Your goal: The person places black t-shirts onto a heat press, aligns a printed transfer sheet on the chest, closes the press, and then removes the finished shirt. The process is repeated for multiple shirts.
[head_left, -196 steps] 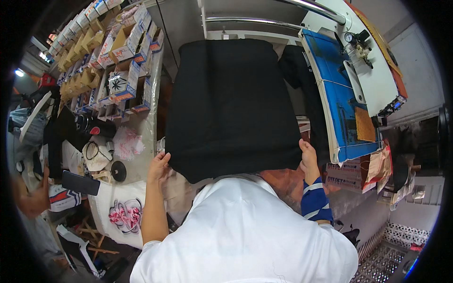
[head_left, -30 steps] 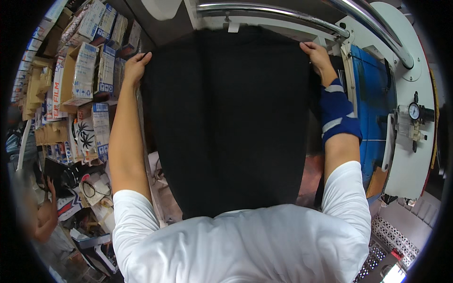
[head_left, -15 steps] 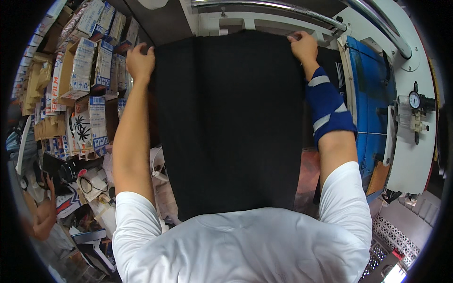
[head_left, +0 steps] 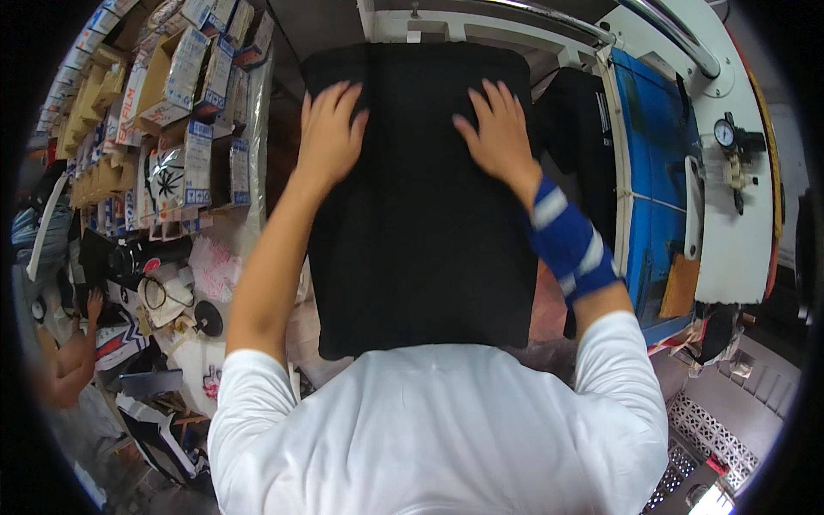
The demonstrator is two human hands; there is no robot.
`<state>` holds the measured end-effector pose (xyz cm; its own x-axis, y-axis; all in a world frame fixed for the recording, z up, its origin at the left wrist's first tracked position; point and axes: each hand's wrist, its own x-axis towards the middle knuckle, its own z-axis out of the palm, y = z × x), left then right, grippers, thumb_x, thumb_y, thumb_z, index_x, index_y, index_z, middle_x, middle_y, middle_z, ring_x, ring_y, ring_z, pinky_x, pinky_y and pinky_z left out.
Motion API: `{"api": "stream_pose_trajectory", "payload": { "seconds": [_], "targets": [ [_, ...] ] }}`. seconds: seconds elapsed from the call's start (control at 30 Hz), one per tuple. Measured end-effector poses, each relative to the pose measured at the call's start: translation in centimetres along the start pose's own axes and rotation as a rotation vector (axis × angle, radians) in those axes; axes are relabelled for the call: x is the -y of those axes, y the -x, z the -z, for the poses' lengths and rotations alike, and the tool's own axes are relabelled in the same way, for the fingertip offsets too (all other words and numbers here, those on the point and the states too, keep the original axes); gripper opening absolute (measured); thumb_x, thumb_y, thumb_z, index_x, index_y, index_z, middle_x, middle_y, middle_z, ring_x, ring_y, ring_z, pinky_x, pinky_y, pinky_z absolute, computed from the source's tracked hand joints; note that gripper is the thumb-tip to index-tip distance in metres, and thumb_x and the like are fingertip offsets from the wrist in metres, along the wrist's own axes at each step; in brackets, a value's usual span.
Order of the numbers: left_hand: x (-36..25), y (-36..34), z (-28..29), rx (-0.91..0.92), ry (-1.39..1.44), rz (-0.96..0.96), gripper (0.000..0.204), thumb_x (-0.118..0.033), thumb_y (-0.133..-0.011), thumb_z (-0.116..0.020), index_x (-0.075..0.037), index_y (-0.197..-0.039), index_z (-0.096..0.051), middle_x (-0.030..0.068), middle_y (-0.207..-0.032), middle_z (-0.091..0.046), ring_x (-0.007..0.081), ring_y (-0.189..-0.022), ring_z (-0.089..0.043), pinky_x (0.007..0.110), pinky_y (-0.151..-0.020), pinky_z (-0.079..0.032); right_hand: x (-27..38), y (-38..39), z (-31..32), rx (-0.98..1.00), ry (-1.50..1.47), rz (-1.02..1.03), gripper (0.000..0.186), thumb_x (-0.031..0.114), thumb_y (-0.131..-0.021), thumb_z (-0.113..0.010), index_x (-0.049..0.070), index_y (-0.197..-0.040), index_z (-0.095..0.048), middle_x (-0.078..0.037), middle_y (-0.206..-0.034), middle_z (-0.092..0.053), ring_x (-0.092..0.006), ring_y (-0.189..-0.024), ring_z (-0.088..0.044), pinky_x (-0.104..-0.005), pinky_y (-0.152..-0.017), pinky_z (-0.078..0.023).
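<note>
A black garment (head_left: 421, 232) lies spread flat over a rectangular platen in front of me, covering it from the far edge down to my chest. My left hand (head_left: 329, 130) rests flat on its upper left part with fingers spread. Flat on the upper right part lies my right hand (head_left: 495, 131), fingers apart, with a blue and white striped wrist wrap (head_left: 568, 243) below it. Neither hand grips the cloth. I wear a white shirt (head_left: 438, 429).
A blue and white press machine (head_left: 678, 180) with a pressure gauge (head_left: 726, 133) stands at the right. Stacked cardboard boxes (head_left: 163, 103) fill shelves at the left, above a cluttered table (head_left: 184, 283). Another person's arm (head_left: 73, 360) shows at the far left.
Both hands held the garment's top corners up a second ago. The cloth has come down onto the platen, and the hands have let go and lie flat on it.
</note>
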<state>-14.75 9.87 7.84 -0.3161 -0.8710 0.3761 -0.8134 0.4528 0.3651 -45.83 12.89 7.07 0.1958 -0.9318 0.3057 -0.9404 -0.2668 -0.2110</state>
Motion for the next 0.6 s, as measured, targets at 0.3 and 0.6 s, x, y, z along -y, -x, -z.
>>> {"api": "stream_pose_trajectory", "payload": {
  "seconds": [0.3,0.6],
  "targets": [
    [-3.4,24.5,3.6,0.008,0.708,0.718,0.058,-0.036,-0.107,-0.061,-0.003,-0.153,-0.05,0.0193,-0.158,-0.048,0.0326,-0.147,-0.044,0.044,-0.122,-0.033,-2.6,32.4,0.8,0.052,-1.161,-1.056,0.071,0.051,-0.109,-0.053,-0.005,-0.153,-0.048,-0.022,-0.155,-0.052,-0.0297,-0.144,-0.049,-0.0407,-0.12,-0.037],
    [5.0,38.6,7.3,0.172,1.415,1.211,0.028,-0.029,-0.105,-0.069,-0.003,-0.117,-0.071,0.0043,-0.105,-0.075,0.0172,-0.096,-0.071,0.035,-0.091,-0.056,-1.6,34.6,8.2,0.048,-1.489,-1.121,0.043,0.026,-0.108,-0.063,-0.007,-0.134,-0.063,-0.014,-0.127,-0.073,-0.023,-0.113,-0.071,-0.033,-0.101,-0.053]
  ]
}}
